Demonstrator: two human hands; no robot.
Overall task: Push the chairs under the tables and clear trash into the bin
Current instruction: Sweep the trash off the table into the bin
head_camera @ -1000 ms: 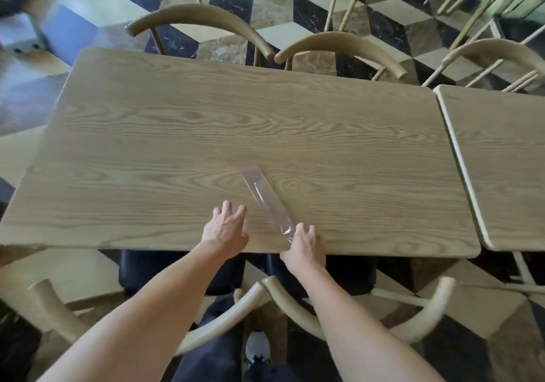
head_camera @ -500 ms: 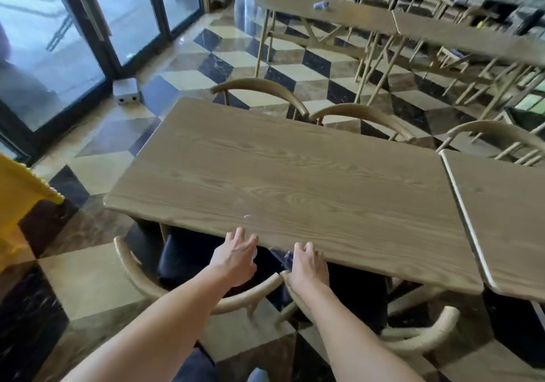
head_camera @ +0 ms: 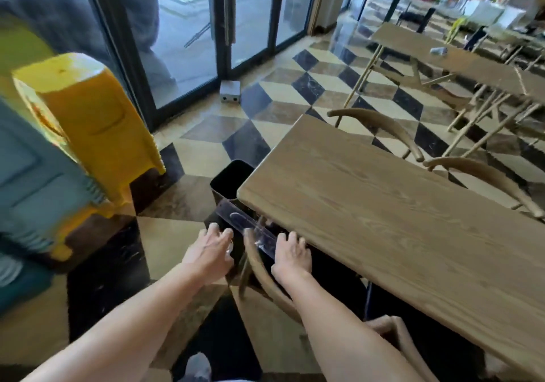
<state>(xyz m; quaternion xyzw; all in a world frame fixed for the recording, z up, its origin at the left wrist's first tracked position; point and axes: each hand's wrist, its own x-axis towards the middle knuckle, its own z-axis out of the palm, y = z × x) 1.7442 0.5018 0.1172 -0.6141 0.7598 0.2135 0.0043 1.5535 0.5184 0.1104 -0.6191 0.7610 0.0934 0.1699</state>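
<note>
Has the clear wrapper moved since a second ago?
Yes. The clear wrapper is off the table, beyond its edge toward the black bin, in the right hand.

Bare-armed as far up as I can see, with the left hand [head_camera: 211, 250] and right hand [head_camera: 292, 256] bare too. Down by the floor, the toe of a grey shoe [head_camera: 196, 367] shows.

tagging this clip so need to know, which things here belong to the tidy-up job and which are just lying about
Job: long clear plastic wrapper, pinched in the right hand; open left hand; black square bin; curved-back wooden chair; light wooden table.
Lying about: yellow plastic floor stand; small grey metal box.
</note>
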